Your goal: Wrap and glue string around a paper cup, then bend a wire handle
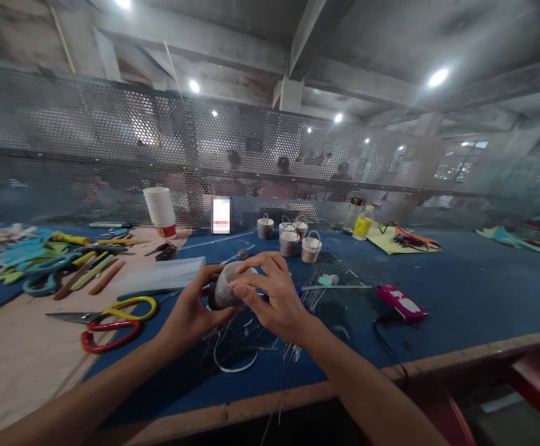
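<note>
Both of my hands hold a small grey woven cup [226,286] above the blue table mat [460,297]. My left hand [191,313] grips it from the left and below. My right hand [272,297] wraps over its top and right side with the fingers curled. Thin wires [237,353] hang and lie under the cup. Several finished little baskets with handles [291,238] stand further back on the mat.
Red and yellow scissors [112,319] lie at the left on a brown board [19,365]. Teal scissors, sticks and coloured scraps clutter the far left. A stack of white cups [161,212], a phone [221,215], two jars [358,220], a pink tool [402,302]. A mesh screen stands behind, with people beyond it.
</note>
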A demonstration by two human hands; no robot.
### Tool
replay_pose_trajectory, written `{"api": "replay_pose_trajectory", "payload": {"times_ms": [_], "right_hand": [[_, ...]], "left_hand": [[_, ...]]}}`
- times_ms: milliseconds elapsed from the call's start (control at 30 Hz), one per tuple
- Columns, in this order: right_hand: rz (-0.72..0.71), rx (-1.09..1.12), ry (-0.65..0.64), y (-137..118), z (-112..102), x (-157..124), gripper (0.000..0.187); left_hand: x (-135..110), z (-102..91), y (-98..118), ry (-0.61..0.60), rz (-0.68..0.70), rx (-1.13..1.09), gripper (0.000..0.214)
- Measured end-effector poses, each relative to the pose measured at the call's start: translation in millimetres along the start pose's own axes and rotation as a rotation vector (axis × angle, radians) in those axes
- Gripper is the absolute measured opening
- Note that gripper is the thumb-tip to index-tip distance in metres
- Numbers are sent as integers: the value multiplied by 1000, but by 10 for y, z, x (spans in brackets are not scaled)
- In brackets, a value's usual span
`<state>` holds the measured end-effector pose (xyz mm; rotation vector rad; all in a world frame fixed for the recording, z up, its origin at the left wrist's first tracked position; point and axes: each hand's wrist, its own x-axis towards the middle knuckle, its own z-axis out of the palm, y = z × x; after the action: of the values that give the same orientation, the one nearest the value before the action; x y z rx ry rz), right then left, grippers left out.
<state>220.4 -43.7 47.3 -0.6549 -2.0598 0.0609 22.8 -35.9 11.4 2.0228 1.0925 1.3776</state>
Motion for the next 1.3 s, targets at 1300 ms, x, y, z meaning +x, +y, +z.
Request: {"api": "replay_pose_trajectory", "payload": {"times_ms": [1300], "right_hand": [[341, 434, 26, -29, 58, 52, 2]], "left_hand": [[7, -26, -138, 124, 315, 504, 53]]}}
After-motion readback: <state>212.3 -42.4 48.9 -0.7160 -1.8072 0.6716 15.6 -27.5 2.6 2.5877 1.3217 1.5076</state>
